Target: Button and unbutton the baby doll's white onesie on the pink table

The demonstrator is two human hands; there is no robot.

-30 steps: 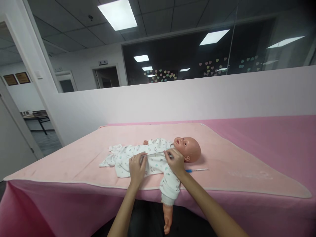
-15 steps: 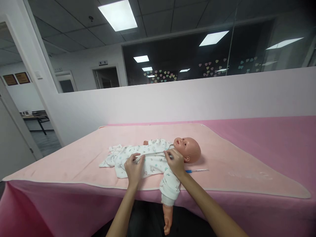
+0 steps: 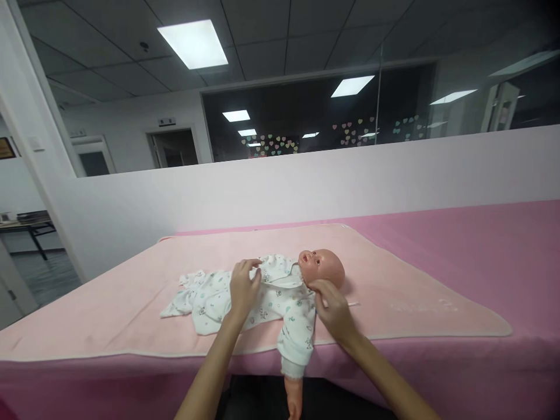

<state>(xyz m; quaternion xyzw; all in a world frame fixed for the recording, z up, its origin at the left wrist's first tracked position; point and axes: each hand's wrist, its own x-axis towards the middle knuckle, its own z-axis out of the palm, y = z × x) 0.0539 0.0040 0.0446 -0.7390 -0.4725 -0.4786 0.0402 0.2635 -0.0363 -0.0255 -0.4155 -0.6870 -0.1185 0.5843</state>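
A baby doll (image 3: pixel 326 267) lies on its back, head to the right, in a white printed baby bodysuit (image 3: pixel 271 303). Its front opening runs along the chest, with the edges loosely overlapping. My left hand (image 3: pixel 244 289) is over the chest, thumb and forefinger a little apart beside the front edge. At the neck, my right hand (image 3: pixel 335 309) is closed, fingertips pinched at the bodysuit's collar just under the doll's chin. The doll's near arm (image 3: pixel 294 394) hangs over the table edge, its sleeve pulled down. A thin white stick (image 3: pixel 353 303) is mostly hidden behind my right hand.
A peach mat (image 3: pixel 415 286) covers much of the table over a pink cloth (image 3: pixel 481 239). Behind stands a low white wall (image 3: pixel 280 186) with glass above. The table's near edge is just before my lap (image 3: pixel 262 396).
My right hand has shifted from the chest edge to the collar by the neck. My left hand has moved up the chest, its fingers parting from the edge. The view has turned slightly right.
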